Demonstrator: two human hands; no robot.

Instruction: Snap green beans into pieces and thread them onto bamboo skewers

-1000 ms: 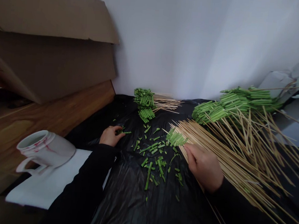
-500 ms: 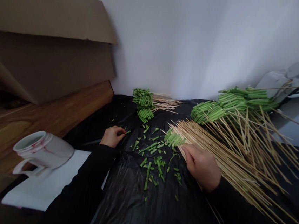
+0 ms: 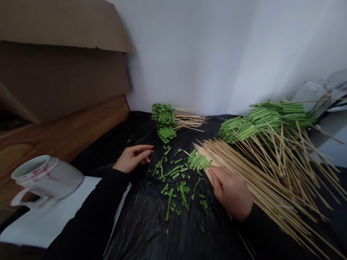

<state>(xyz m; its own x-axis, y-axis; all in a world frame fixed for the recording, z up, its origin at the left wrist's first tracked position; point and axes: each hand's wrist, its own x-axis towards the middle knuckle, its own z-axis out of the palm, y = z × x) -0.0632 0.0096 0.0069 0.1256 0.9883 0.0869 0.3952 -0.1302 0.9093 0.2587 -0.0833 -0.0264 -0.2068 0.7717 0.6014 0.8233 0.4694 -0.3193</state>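
Note:
My right hand is closed round a bamboo skewer threaded with a row of cut green stem pieces, like green beans. The skewer's pointed tip sticks out at the upper left. My left hand is over the black plastic sheet, fingers stretched out and thumb apart, with nothing visible in it. Loose cut green pieces lie scattered between the hands. Bare bamboo skewers fan out beneath and beyond my right hand.
Filled green skewers are piled at the back right, and a smaller bundle lies at the back middle by the wall. A stained white mug stands on white paper at left. A cardboard box rises behind it.
My left hand has let go of the small green piece, and its fingers have straightened. My right hand keeps its grip on the skewer.

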